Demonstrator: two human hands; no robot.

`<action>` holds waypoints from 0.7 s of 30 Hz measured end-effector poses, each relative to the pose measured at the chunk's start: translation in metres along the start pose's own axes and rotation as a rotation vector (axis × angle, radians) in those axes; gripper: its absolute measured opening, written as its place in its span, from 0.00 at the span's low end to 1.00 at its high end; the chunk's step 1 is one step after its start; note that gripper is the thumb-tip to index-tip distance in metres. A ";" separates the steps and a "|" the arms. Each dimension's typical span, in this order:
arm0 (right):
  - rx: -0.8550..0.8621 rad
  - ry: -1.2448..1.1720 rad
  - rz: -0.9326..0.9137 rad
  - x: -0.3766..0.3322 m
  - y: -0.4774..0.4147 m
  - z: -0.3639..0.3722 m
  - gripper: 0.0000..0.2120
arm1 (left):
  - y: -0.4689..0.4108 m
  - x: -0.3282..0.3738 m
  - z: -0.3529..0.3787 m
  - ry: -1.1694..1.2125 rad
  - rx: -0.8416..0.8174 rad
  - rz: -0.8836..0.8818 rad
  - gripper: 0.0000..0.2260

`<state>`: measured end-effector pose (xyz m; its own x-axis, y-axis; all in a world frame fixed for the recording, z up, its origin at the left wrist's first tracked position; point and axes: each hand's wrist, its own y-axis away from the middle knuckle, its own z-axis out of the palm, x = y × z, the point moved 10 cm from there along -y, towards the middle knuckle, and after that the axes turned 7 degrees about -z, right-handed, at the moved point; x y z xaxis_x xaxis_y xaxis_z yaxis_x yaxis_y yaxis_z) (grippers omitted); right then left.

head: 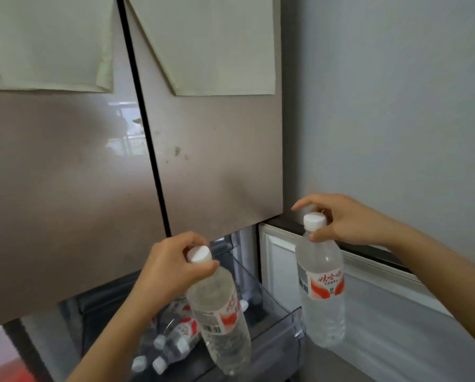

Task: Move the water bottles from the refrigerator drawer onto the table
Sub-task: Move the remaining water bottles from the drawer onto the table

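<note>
Clear plastic: two water bottles hang above the open refrigerator drawer (pixel 291 323). Left hand (pixel 170 260) fingers curl round the tilted bottle (pixel 219 312) at its neck, cap up. Right hand (pixel 341 221) pinches the upright bottle (pixel 321 293) by its neck. At least four lying bottles (pixel 173 340) are in the drawer.

Soft, even light. A pale window reflection glares on the refrigerator door (pixel 73 175); below the door the picture dims and blurs, perhaps from motion. The door's seam leans with wide-angle distortion.
</note>
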<state>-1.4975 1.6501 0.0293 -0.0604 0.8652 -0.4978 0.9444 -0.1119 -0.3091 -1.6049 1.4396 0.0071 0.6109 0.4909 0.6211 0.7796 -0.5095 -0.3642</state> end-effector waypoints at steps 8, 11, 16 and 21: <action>-0.139 -0.070 -0.084 0.010 0.013 0.026 0.22 | 0.028 0.020 0.027 0.059 -0.010 -0.159 0.09; -0.116 -0.213 -0.126 0.016 0.014 0.033 0.22 | 0.043 0.027 0.025 0.085 0.068 -0.212 0.10; -0.077 -0.309 -0.141 0.026 0.036 0.044 0.22 | 0.106 0.042 0.022 0.060 0.281 -0.327 0.10; -0.168 -0.228 -0.255 0.012 0.069 0.073 0.22 | 0.205 0.048 0.028 -0.040 0.490 -0.501 0.11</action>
<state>-1.4566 1.6177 -0.0570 -0.3532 0.7219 -0.5951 0.9283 0.1914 -0.3187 -1.4123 1.3786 -0.0575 0.1595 0.6138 0.7732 0.9351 0.1571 -0.3176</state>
